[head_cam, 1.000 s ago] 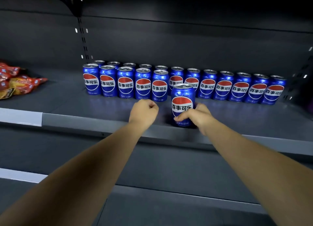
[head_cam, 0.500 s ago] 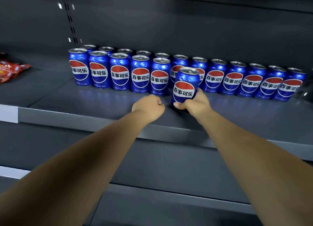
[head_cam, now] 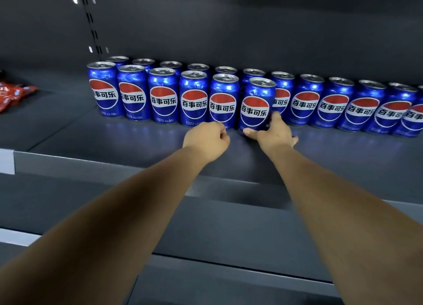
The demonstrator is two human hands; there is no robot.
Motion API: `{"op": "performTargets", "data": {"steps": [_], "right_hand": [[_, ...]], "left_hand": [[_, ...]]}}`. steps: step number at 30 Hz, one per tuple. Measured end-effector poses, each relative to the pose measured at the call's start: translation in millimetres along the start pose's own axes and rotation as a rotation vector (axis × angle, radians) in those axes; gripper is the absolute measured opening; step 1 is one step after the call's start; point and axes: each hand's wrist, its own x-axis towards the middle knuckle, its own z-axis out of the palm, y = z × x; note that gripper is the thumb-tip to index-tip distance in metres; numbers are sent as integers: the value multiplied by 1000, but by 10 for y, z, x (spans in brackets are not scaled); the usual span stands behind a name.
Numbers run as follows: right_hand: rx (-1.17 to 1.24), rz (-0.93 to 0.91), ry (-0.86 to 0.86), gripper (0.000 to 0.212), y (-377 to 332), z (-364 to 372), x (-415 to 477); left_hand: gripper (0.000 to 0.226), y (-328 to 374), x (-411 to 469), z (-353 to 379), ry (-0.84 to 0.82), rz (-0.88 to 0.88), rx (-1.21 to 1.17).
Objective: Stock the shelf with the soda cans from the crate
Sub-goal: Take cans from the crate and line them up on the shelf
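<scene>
The soda cans (head_cam: 256,105) look like glossy blue metal with bare silvery tops, the shelf (head_cam: 137,142) is smooth, matt dark grey metal, and the red snack packets (head_cam: 13,94) look like shiny plastic.

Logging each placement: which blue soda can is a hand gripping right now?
The sixth front-row can from the left, ending that row. The right hand grips its base; the left hand is a fist holding nothing.
</scene>
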Motion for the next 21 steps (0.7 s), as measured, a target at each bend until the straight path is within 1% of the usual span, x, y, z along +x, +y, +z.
{"op": "performTargets", "data": {"steps": [5,7,10,13,17,21], "right_hand": [[-112,-18,-24,67,32,36,80],[-140,-33,-42,69,28,42,86],[-205,-50,-59,62,3,38,63],[-261,-66,-59,54,-20,36,45],[-298,-71,-59,51,-41,50,32],[-318,-73,-67,54,-39,72,42]], "left_hand": [[14,-21,115,-1,-66,37,2],[13,-18,166,2,-66,32,-10],[15,-16,198,32,-22,-12,-69],[24,-19,202,54,1,-20,-85],[25,-30,214,67,9,-24,-74],[24,-37,224,77,9,-35,-95]]}}
